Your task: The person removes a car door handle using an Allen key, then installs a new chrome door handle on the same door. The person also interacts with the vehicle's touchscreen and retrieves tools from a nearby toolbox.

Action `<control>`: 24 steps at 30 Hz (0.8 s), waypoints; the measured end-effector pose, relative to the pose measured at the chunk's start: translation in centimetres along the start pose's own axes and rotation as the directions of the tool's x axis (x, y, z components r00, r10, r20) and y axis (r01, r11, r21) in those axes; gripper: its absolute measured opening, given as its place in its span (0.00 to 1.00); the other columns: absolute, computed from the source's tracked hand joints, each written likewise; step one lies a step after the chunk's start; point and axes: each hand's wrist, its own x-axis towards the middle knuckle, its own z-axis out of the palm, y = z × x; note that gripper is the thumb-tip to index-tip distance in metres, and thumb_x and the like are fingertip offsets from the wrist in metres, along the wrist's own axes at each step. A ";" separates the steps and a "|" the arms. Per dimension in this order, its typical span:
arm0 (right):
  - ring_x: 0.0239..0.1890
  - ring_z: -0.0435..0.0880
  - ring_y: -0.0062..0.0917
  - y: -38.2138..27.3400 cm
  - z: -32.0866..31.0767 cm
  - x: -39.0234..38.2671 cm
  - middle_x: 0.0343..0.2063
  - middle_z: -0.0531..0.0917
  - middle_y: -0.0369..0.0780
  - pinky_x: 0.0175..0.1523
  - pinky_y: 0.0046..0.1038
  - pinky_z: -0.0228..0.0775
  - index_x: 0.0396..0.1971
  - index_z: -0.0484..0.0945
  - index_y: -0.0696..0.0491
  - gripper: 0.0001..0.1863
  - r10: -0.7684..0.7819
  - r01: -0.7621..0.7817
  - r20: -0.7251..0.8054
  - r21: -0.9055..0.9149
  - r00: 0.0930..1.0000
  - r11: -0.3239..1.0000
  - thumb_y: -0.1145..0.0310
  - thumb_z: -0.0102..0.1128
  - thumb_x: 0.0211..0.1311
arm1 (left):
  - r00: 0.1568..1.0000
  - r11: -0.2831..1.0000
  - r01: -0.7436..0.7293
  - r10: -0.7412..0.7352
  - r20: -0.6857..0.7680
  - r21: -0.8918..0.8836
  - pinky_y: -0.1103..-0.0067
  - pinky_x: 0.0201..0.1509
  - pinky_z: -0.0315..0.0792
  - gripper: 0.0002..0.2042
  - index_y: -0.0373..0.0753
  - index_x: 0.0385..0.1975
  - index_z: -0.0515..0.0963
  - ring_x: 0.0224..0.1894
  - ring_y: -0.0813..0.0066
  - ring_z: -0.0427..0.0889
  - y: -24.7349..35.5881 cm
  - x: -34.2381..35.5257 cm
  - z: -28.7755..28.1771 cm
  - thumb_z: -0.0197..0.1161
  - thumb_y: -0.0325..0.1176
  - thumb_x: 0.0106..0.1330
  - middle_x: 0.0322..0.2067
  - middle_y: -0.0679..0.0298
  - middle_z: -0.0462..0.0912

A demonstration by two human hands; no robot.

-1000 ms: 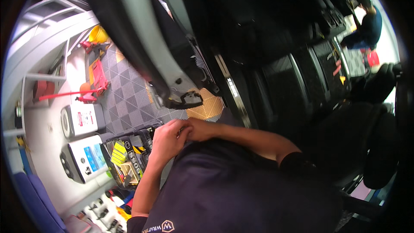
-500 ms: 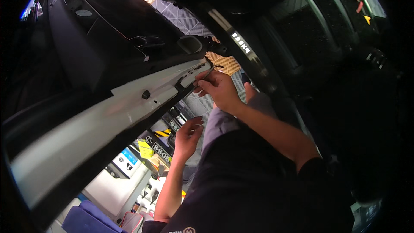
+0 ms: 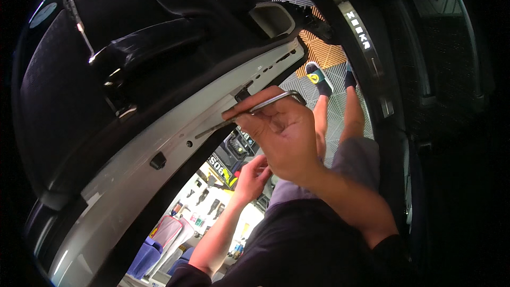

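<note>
My right hand [image 3: 281, 138] is shut on a thin bent metal tool [image 3: 212, 127], whose straight tip lies over the pale painted edge [image 3: 127, 175] of an open car door. Close to that tip is a small dark hole [image 3: 189, 143]; a black rubber piece [image 3: 158, 160] sits lower on the edge, and a black fitting [image 3: 243, 93] is just above my fingers, partly covered. My left hand [image 3: 252, 179] is lower, below the door edge, open with loosely curved fingers and nothing visible in them.
The black door panel [image 3: 64, 85] fills the left, a metal sill plate [image 3: 380, 85] and dark car interior the right. My feet, one in a sandal [image 3: 319, 77], stand on grid floor tiles [image 3: 324, 48]. Toolboxes [image 3: 218, 167] and purple padded items [image 3: 143, 255] show below the door.
The view has swung from workshop and seats down onto the door edge. My hands, together a second ago, have separated; the tool, seen in my right hand half a second ago, now lies along the edge.
</note>
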 end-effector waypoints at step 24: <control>0.39 0.89 0.21 3.7 1.6 0.3 0.45 0.91 0.44 0.45 0.23 0.80 0.40 0.86 0.61 0.05 -0.178 0.180 0.028 -0.164 0.984 0.970 0.81 0.69 0.66 | 0.987 0.945 -0.055 0.100 0.126 -0.323 0.65 0.70 0.72 0.30 0.34 0.71 0.68 0.69 0.58 0.76 -6.2 1.8 1.4 0.70 0.33 0.71 0.67 0.53 0.76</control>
